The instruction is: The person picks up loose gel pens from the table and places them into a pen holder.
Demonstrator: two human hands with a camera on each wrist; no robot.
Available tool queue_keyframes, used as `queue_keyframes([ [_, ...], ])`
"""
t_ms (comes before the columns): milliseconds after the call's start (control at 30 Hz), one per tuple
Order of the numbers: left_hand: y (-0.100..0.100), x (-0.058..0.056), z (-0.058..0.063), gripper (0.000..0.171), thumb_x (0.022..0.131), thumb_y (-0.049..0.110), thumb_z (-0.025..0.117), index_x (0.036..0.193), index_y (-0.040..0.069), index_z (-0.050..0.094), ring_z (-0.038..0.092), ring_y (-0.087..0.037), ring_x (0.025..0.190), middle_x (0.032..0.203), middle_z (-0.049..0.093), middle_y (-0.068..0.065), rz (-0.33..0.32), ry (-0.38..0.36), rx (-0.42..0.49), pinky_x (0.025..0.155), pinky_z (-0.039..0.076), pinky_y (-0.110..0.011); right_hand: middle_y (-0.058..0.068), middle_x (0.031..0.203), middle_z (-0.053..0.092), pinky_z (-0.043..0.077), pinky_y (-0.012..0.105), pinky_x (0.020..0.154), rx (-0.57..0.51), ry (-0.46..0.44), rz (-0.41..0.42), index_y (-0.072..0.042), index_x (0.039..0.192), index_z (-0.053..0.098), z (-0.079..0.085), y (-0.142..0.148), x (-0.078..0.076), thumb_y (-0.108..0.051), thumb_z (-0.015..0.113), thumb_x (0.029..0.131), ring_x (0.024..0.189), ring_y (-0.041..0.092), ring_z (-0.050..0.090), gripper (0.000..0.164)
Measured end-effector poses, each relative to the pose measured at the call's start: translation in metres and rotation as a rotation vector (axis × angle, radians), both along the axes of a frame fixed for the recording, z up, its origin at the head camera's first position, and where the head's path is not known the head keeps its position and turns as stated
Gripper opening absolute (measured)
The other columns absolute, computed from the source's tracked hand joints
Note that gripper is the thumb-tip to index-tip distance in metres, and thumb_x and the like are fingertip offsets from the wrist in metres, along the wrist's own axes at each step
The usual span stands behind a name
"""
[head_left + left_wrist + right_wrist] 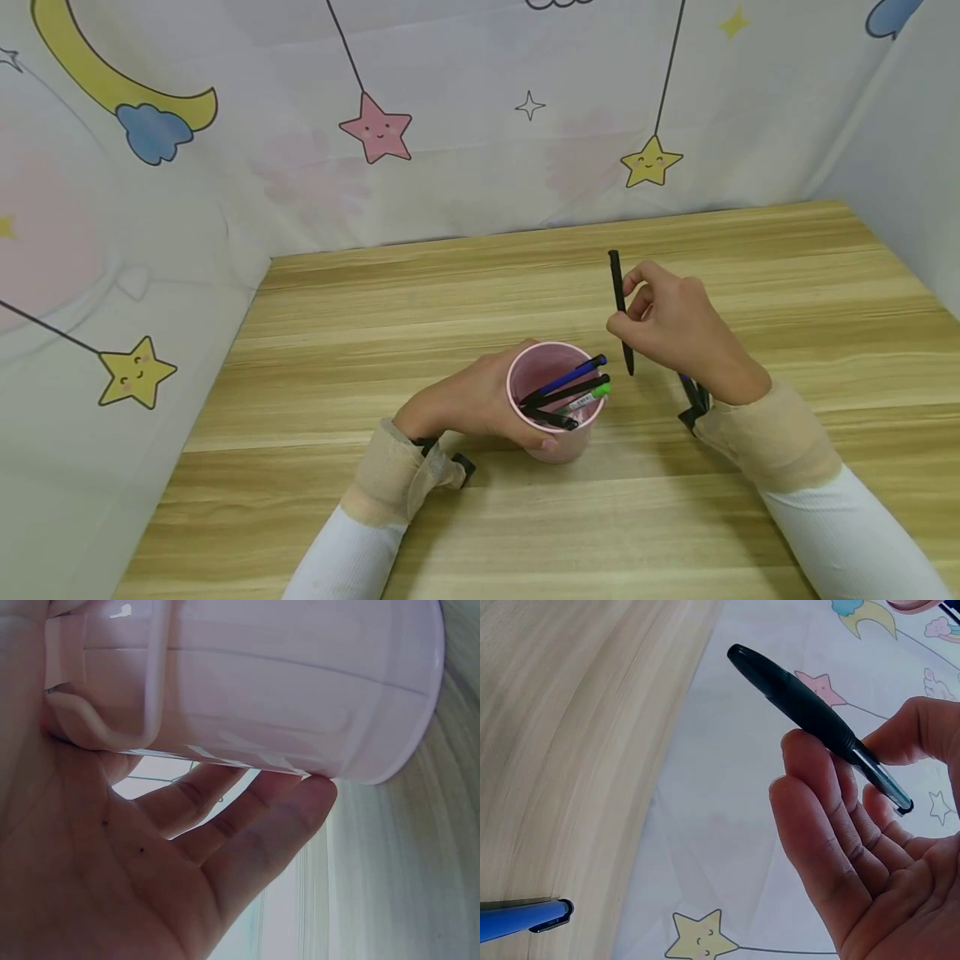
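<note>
My left hand [480,396] holds a pink cup [566,450] around its side, thumb at the front and fingers behind. In the left wrist view the fingertips touch the wall of the cup [255,682], which stands on the table. Several pens lean inside it: a blue pen [564,380], black ones, and a green-ended pen [588,400]. To the right of the cup, my right hand [678,325] pinches a black pen [617,279] between thumb and fingers, above the table. The right wrist view shows this pen [802,712] tilted across the fingertips.
A blue pen [525,919] lies on the wooden table [360,333], partly hidden by my right wrist in the head view. Dark wrist cameras sit under both wrists. A white cloth [465,192] printed with stars hangs behind the table's far edge.
</note>
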State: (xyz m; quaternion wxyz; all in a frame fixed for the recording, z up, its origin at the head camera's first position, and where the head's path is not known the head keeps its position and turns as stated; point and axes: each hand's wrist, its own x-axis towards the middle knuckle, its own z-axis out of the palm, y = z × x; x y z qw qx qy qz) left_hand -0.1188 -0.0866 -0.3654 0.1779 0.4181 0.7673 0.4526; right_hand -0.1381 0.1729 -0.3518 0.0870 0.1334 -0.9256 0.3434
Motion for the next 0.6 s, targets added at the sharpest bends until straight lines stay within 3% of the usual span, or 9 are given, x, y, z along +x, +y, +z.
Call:
queue_keyframes([
  [133, 0.000, 0.006, 0.012, 0.081, 0.059, 0.028, 0.085, 0.129, 0.014, 0.046, 0.053, -0.013, 0.103, 0.115, 0.057, 0.001, 0.007, -0.013, 0.008, 0.091, 0.046, -0.040, 0.000, 0.062, 0.061, 0.044, 0.035, 0.044, -0.027, 0.047, 0.002, -0.011, 0.095, 0.051, 0.000, 0.000, 0.002, -0.015, 0.061, 0.074, 0.047, 0.013, 0.051, 0.024],
  [267, 0.001, 0.007, 0.014, 0.081, 0.059, 0.023, 0.086, 0.129, 0.013, 0.046, 0.054, -0.015, 0.104, 0.116, 0.057, 0.000, 0.011, -0.010, 0.004, 0.092, 0.046, -0.042, -0.003, 0.059, 0.060, 0.042, 0.034, 0.041, -0.041, 0.090, 0.012, -0.013, 0.093, 0.050, 0.000, 0.000, 0.002, -0.014, 0.062, 0.074, 0.043, 0.012, 0.049, 0.022],
  [367, 0.000, 0.005, 0.010, 0.080, 0.060, 0.028, 0.085, 0.129, 0.017, 0.046, 0.053, -0.012, 0.104, 0.116, 0.057, 0.004, 0.006, -0.001, 0.006, 0.092, 0.046, -0.038, -0.005, 0.057, 0.059, 0.042, 0.034, 0.041, -0.053, 0.116, 0.023, -0.014, 0.091, 0.049, 0.001, 0.000, 0.002, -0.013, 0.061, 0.074, 0.042, 0.011, 0.048, 0.021],
  [600, -0.001, -0.008, -0.017, 0.087, 0.058, 0.045, 0.084, 0.132, 0.028, 0.043, 0.051, -0.007, 0.106, 0.120, 0.054, 0.011, -0.010, 0.019, 0.008, 0.092, 0.045, -0.033, -0.008, 0.057, 0.059, 0.043, 0.035, 0.042, -0.090, 0.173, 0.042, -0.015, 0.091, 0.049, 0.002, 0.000, 0.002, -0.011, 0.062, 0.074, 0.043, 0.007, 0.048, 0.022],
])
